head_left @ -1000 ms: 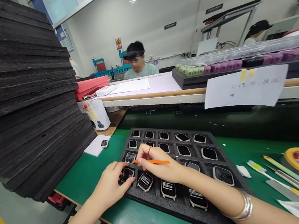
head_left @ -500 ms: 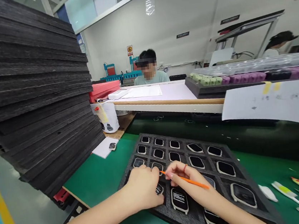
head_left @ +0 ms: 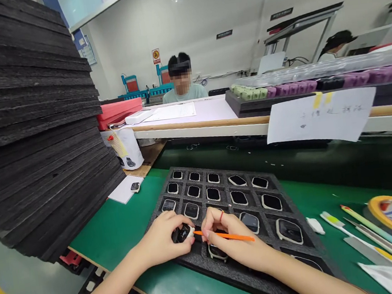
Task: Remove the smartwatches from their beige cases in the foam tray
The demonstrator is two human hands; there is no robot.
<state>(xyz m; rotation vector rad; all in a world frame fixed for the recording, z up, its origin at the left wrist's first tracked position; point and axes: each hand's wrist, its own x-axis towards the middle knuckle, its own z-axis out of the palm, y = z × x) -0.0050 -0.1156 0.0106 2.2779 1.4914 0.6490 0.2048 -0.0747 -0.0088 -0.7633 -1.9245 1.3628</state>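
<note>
A black foam tray (head_left: 227, 267) holds several square watch bodies with dark screens, one per compartment. At the tray's front left, my left hand (head_left: 167, 237) grips a watch body (head_left: 184, 232) between thumb and fingers, tilted over its compartment. My right hand (head_left: 227, 237) is closed round a thin orange stick (head_left: 236, 236), like a pen. The stick's tip points left and meets the edge of the held watch. Under my right hand another watch (head_left: 217, 253) is partly covered.
Tall black foam stack (head_left: 30, 118) at left. White card (head_left: 126, 189) with a watch on it, behind left. Brush (head_left: 335, 223), tools and an orange tape roll (head_left: 373, 211) at right. Raised shelf (head_left: 208, 129) with a hanging paper (head_left: 320, 118). A person (head_left: 181, 80) sits beyond it.
My left hand has lifted the front-left watch, which now shows between its fingers. The orange stick's tip has come to that watch's edge. The camera view has shifted to the right.
</note>
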